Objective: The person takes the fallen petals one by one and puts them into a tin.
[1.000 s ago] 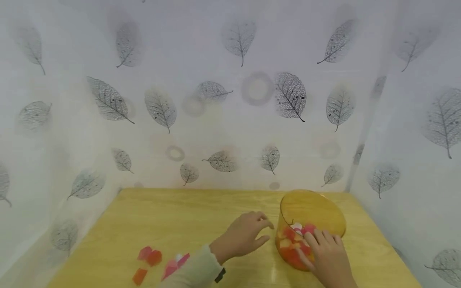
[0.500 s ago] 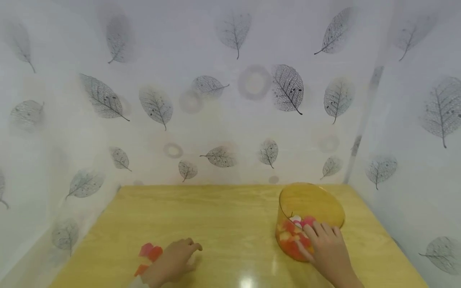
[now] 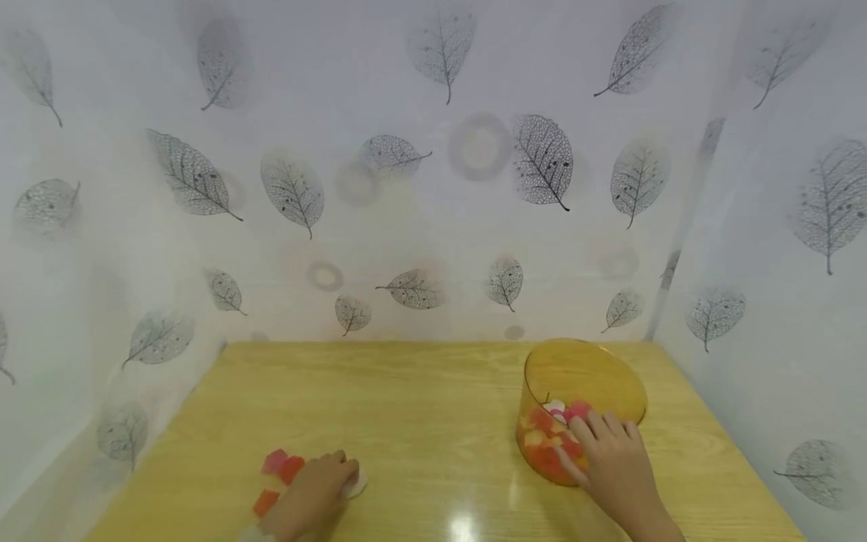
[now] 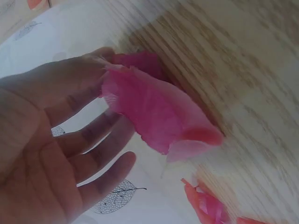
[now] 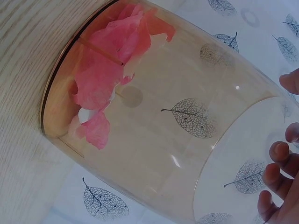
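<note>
On the left of the head view, my left hand (image 3: 311,493) is low over the table. Its wrist view shows the thumb side and fingertips pinching a crumpled pink petal (image 4: 154,109), with the other fingers loosely spread. A pale petal (image 3: 356,482) shows at those fingertips in the head view. Beside the hand lie a magenta petal (image 3: 274,461), a red petal (image 3: 291,470) and an orange-red petal (image 3: 266,502). My right hand (image 3: 616,470) is at the near rim of a clear amber tub (image 3: 589,373), fingers loosely bent. Pink and red petals (image 5: 107,60) sit at the tub's bottom.
The yellowish wood-grain table (image 3: 406,406) stretches between the two hands. Behind it and along both sides rise pale sheets (image 3: 433,226) printed with grey skeleton leaves. The tub stands at the right, towards the table's right edge.
My left hand has swung from beside the tub down and left to the loose petals and taken hold of a petal. The right hand has stayed at the tub.
</note>
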`<act>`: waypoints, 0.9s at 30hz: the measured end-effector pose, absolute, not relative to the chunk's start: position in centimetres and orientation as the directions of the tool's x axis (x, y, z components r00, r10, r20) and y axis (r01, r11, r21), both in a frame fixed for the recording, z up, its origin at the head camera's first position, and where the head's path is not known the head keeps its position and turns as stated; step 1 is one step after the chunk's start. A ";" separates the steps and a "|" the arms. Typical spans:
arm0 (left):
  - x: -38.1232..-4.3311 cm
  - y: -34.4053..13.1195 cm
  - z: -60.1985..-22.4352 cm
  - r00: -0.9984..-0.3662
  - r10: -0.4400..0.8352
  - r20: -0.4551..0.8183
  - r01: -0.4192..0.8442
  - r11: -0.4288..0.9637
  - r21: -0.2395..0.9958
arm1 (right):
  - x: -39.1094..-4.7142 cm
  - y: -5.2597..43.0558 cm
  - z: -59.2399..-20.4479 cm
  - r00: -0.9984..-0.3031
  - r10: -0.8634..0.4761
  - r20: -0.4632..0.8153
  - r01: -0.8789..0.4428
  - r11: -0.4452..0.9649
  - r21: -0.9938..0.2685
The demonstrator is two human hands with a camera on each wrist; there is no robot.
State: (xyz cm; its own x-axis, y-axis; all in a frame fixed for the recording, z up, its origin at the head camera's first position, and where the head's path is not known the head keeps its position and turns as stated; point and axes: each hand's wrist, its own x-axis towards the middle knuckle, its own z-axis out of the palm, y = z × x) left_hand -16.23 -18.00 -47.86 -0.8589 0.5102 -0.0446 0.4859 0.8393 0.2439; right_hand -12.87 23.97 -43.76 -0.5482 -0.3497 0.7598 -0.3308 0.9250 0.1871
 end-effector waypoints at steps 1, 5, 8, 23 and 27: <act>-16.4 -18.0 -47.9 -0.866 0.497 -0.055 0.470 0.846 0.251 | -12.9 24.0 -43.8 -0.548 -0.350 0.760 -0.331 0.925 0.187; -16.9 -17.9 -47.8 -0.881 0.468 -0.076 0.431 0.858 0.279 | -12.8 23.9 -43.8 -0.549 -0.349 0.759 -0.335 0.924 0.182; -17.1 -17.8 -47.7 -0.884 0.464 -0.054 0.437 0.863 0.255 | -12.8 23.9 -43.8 -0.555 -0.347 0.756 -0.337 0.925 0.178; -18.1 -17.4 -48.1 -0.853 0.502 0.146 0.522 0.835 0.173 | -12.7 23.9 -43.7 -0.559 -0.349 0.752 -0.333 0.925 0.182; -18.2 -17.3 -48.4 -0.851 0.508 0.135 0.525 0.832 0.181 | -12.7 23.9 -43.7 -0.563 -0.348 0.750 -0.332 0.926 0.180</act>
State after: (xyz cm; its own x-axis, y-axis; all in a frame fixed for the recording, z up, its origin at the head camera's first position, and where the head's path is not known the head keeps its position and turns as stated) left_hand -18.21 -17.32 -48.42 -0.8508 0.5077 0.1353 0.5250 0.8317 0.1807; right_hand -12.71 23.89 -43.73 -0.5629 -0.3479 0.7498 -0.3321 0.9259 0.1803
